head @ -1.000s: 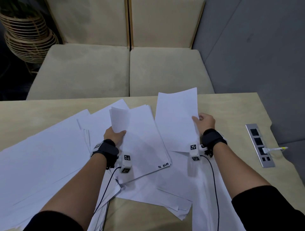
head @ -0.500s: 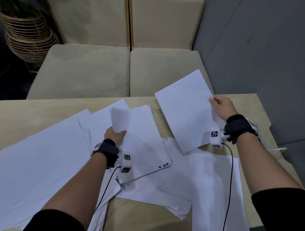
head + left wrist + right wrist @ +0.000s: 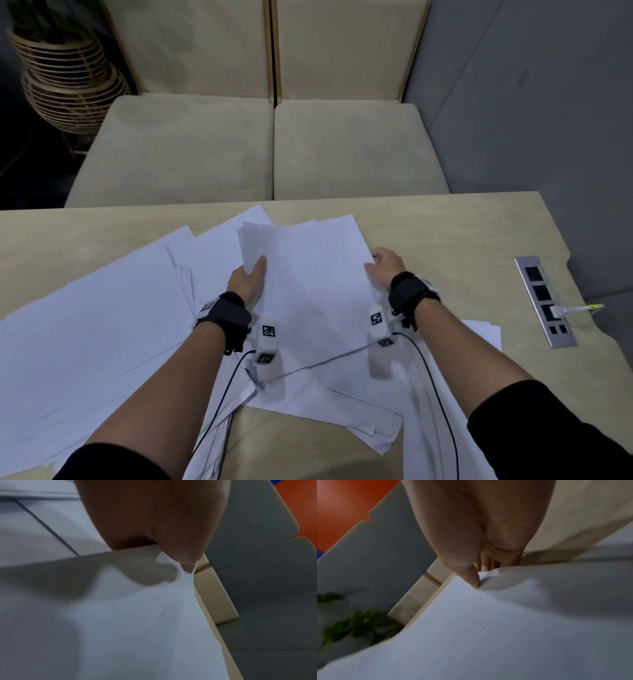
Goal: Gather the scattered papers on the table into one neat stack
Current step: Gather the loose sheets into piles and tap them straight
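Observation:
White sheets lie scattered over the wooden table (image 3: 445,233). A gathered stack of papers (image 3: 308,291) sits in the middle, its top sheet (image 3: 488,628) just brought over it. My left hand (image 3: 248,279) grips the stack's left edge, thumb on top of the paper (image 3: 120,615). At the top sheet's right edge my right hand (image 3: 383,267) pinches it, thumb on top and fingers beneath. A large spread of loose sheets (image 3: 85,335) covers the left, and more loose sheets (image 3: 342,411) lie below and to the right of the stack.
A metal socket strip (image 3: 544,301) with a plugged-in cable is set into the table at the right. Beige sofa cushions (image 3: 260,147) stand behind the table, and a wicker planter (image 3: 68,82) is at the far left.
My right hand carried its sheet from the right side leftward and down onto the stack held by my left hand. The left hand stayed on the stack's left edge.

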The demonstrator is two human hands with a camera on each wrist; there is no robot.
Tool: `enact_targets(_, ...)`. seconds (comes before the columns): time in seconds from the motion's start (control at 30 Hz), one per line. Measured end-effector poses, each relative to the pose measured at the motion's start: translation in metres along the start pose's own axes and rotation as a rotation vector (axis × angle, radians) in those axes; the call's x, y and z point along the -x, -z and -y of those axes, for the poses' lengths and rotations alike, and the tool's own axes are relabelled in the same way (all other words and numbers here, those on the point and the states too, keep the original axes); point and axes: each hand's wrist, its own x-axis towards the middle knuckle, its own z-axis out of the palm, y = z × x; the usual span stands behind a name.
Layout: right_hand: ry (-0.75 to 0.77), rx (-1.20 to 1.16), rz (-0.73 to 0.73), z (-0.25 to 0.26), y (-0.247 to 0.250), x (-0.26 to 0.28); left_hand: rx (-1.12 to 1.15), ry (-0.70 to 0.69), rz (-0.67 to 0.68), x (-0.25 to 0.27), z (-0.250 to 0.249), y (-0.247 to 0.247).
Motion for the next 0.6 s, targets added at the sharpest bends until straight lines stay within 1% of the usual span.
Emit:
enact_targets(0.1, 0.087, -0.036, 0.02, 0.015, -0.023, 0.017, 0.061, -0.019, 0.084, 0.008, -0.006, -0.01)
enact_targets(0.17, 0.124, -0.022, 0.058, 0.019, -0.03, 0.024, 0.067, -0.035, 0.103, 0.011, -0.001, -0.016)
enact_targets(0.3, 0.169, -0.005, 0.125, 0.007, -0.012, 0.035, 0.051, -0.033, 0.074, 0.02, 0.006, -0.023)
enact_targets(0.4, 0.13, 0.051, 0.062, -0.027, 0.019, 0.041, 0.059, -0.049, 0.111, 0.033, 0.01, -0.027)
enact_targets(0.47, 0.012, 0.162, 0.013, -0.057, 0.044, 0.045, 0.054, -0.051, 0.134, 0.042, 0.013, -0.032)
enact_targets(0.5, -0.095, 0.244, -0.021, -0.072, 0.057, 0.048, 0.054, -0.048, 0.147, 0.045, 0.014, -0.034)
enact_targets(0.57, -0.401, 0.415, -0.077, -0.106, 0.077, 0.059, 0.044, -0.05, 0.179, 0.053, 0.018, -0.041)
enact_targets(0.6, -0.533, 0.46, -0.087, -0.124, 0.084, 0.065, 0.034, -0.056, 0.193, 0.056, 0.02, -0.045)
